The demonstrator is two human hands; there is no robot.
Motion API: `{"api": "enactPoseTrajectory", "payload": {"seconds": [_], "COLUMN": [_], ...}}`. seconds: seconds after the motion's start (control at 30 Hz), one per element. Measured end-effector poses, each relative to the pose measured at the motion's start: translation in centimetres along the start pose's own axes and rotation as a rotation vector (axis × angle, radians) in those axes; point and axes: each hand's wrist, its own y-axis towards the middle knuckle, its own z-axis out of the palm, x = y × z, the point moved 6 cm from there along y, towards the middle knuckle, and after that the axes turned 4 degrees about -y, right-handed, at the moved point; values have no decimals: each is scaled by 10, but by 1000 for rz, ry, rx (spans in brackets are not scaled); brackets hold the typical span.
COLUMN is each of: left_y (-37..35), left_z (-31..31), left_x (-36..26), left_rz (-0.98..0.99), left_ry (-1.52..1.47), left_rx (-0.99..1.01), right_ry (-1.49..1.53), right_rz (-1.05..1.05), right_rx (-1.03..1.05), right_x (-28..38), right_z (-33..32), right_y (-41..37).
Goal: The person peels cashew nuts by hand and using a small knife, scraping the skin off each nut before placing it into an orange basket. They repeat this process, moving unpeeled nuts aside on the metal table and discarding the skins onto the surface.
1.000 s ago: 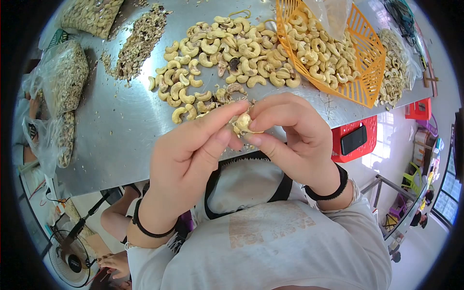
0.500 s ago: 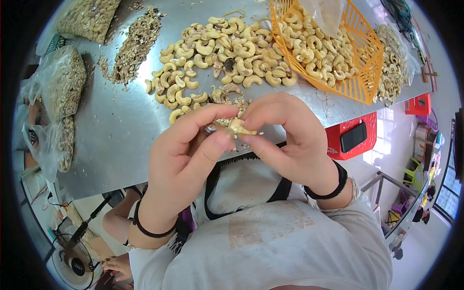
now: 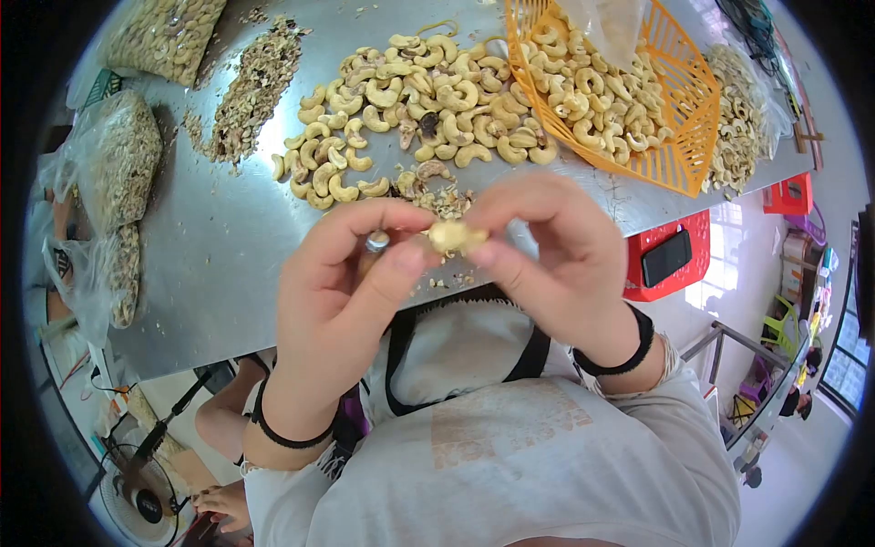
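Above the near edge of the steel table, a pale cashew nut (image 3: 448,237) is pinched between the fingertips of both hands. My left hand (image 3: 333,283) is closed on its left end. A small tool with a shiny metal end (image 3: 376,242) lies within the same hand, mostly hidden by the fingers. My right hand (image 3: 561,255) grips the nut's right end with thumb and forefinger. Just past the fingertips lie crumbs and skin flakes (image 3: 442,199). Beyond them spreads a loose pile of cashews (image 3: 410,96), a few with brownish skin patches.
An orange plastic basket (image 3: 670,169) of cashews stands at the back right, beside a bag of paler pieces (image 3: 734,118). Shavings (image 3: 251,96) and filled plastic bags (image 3: 132,164) lie left. A phone (image 3: 667,259) rests on a red stool (image 3: 702,239). Someone's hand (image 3: 223,501) shows lower left.
The cashew has been turned between my fingertips and raised slightly. My left hand has shifted a little left, and the tool's metal end now shows further left. More crumbs are visible beneath.
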Motion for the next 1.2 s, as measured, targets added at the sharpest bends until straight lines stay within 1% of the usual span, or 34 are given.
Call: {"api": "enactPoseTrajectory", "payload": {"seconds": [0.03,0.07,0.1,0.17,0.2,0.27,0.3,0.37,0.4,0.43,0.5,0.57,0.6,0.63,0.7,0.73,0.8,0.83,0.9,0.93,1.07,1.13,1.17,1.2], "left_y": [-1,-1,-2,-3,-4,-4,-4,-2,-1,0,6,22,30,37,53,60,71,77,86,88,91,90,90,88], "left_z": [-2,-4,-4,-9,-11,-18,-19,-21,-20,-18,-21,-29,-29,-31,-22,-20,-3,-1,5,8,10,6,5,2], "left_x": [-1,-2,-3,-6,-7,-7,-7,-7,-8,-9,-12,-19,-21,-21,-21,-19,-17,-12,-3,-3,0,0,-1,-3], "left_rz": [5,10,11,60,61,8,9,-2,-1,20,42,140,64,66,193,196,348,353,399,404,382,436,436,408], "left_ry": [-13,-27,-29,-24,-24,38,38,110,112,139,168,426,538,541,895,898,1206,1210,1253,1265,1319,1275,1282,1202], "left_rx": [-38,-77,-72,-110,-109,-167,-166,-162,-162,-164,-174,-145,-134,-139,-10,-9,80,84,105,110,122,112,110,103], "right_ry": [-21,11,46,28,28,-175,-175,-148,-81,-79,-66,-38,-19,0,-17,-12,29,30,-19,2,0,2,8,-16], "right_rz": [-4,18,39,12,11,-92,-93,-47,-7,-8,12,40,60,81,106,108,145,141,164,215,202,165,160,172], "right_rx": [-52,-171,-289,-497,-498,-605,-606,-379,-348,-348,-279,-268,-225,-182,-154,-121,-89,-95,-37,36,49,-13,-14,7], "right_x": [0,1,2,4,3,11,12,9,6,5,1,-1,-3,-5,-7,-9,-8,-7,-8,-6,-11,-12,-11,-11], "right_z": [-8,-21,-34,-65,-71,-85,-83,-62,-53,-48,-36,-28,-24,-19,-14,-11,-6,-6,-4,-3,-2,-3,-2,-1], "right_y": [2,5,9,16,20,23,21,21,19,18,18,14,13,12,8,6,1,0,-4,-5,-7,-6,-6,-5]}}
